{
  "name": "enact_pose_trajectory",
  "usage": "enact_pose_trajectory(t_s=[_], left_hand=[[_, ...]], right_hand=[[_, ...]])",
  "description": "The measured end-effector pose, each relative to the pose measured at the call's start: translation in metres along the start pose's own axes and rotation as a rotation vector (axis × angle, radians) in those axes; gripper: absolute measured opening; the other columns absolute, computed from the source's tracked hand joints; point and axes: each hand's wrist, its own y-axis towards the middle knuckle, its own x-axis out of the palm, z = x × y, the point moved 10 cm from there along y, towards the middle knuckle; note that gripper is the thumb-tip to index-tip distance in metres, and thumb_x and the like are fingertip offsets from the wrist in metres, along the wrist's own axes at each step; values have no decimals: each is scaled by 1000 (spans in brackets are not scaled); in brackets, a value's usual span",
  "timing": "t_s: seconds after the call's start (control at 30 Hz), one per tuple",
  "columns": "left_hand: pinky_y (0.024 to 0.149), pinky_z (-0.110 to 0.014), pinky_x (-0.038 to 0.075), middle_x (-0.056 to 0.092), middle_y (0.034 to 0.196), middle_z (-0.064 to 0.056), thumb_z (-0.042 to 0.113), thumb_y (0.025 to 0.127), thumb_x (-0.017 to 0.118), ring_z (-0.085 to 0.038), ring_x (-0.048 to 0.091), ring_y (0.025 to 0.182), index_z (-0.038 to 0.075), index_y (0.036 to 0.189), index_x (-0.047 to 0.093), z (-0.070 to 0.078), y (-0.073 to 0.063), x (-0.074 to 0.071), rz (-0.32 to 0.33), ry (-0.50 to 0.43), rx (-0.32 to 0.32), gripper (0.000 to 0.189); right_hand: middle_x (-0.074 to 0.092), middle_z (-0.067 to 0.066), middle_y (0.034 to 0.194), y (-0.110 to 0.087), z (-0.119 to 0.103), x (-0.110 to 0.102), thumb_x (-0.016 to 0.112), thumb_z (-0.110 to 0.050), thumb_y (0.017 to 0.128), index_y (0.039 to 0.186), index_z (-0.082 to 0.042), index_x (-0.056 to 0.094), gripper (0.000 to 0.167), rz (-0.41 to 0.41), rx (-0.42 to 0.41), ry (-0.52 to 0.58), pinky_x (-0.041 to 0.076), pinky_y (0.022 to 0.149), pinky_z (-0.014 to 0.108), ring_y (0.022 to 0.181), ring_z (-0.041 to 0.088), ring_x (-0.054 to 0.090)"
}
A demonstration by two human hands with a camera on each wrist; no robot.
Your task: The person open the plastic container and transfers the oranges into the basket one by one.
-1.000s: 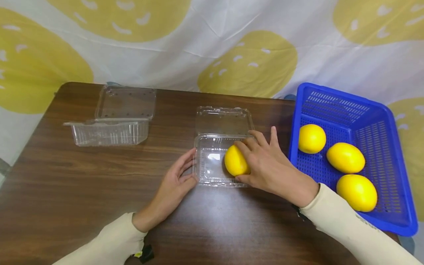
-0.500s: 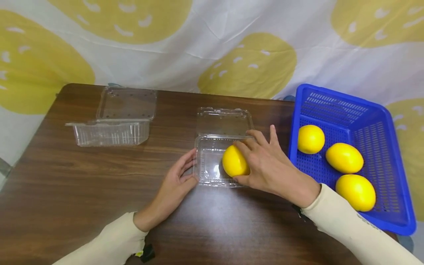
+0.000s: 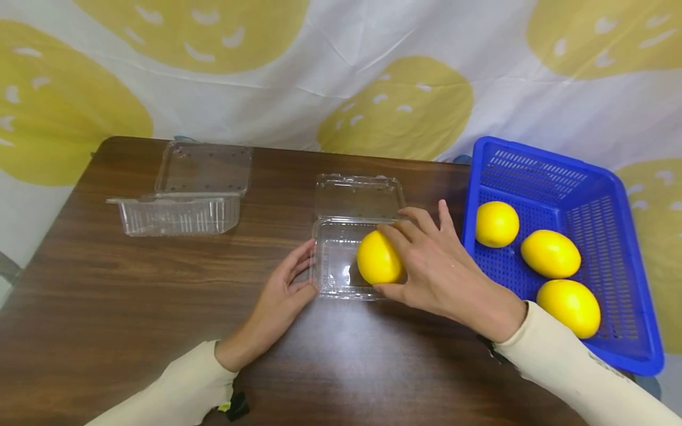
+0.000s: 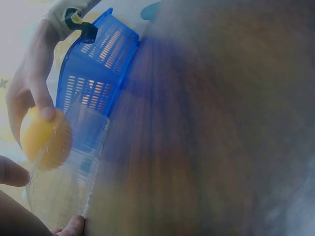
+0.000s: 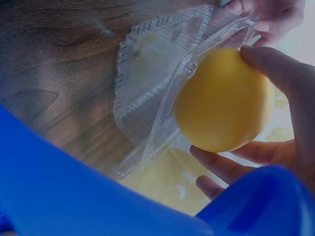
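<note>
My right hand [image 3: 442, 266] holds a round yellow lemon-like fruit [image 3: 377, 258] between thumb and fingers, over the right half of a clear plastic clamshell box [image 3: 335, 260]. In the right wrist view the fruit [image 5: 221, 101] sits by the box's rim, partly above it. The box's lid [image 3: 359, 198] lies folded back behind the base. At the box's left end, my left hand [image 3: 279, 302] grips its side with thumb and fingers. Through the clear wall, the left wrist view shows part of the fruit [image 4: 44, 137]. My right palm hides the fruit's right side.
A blue basket [image 3: 634, 236] stands at the right with three yellow fruits [image 3: 551, 253] inside. At the back left of the wooden table [image 3: 186, 319] lies another clear clamshell box [image 3: 178, 214], lid raised. A printed cloth [image 3: 288, 106] hangs behind the table.
My right wrist has shifted slightly right, and the fruit in that hand looks a little larger and more exposed. The left hand and the box stay in place.
</note>
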Motion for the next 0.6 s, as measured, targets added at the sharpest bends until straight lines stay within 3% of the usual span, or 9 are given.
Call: enact_pose_trajectory(t_s=[0.33, 0.6], left_hand=[[123, -53, 47, 39, 172, -27, -12, 93, 58, -44, 42, 156, -4, 168, 35, 0, 0, -1, 7, 2, 11, 79], [124, -53, 47, 39, 171, -27, -11, 93, 59, -44, 43, 155, -4, 169, 35, 0, 0, -1, 0, 4, 10, 79]], right_hand=[[74, 18, 129, -6, 2, -14, 97, -59, 73, 144, -2, 67, 95, 54, 3, 18, 16, 124, 87, 141, 42, 51], [74, 16, 127, -13, 3, -21, 97, -58, 73, 142, -2, 67, 94, 96, -13, 11, 22, 120, 89, 138, 41, 53]])
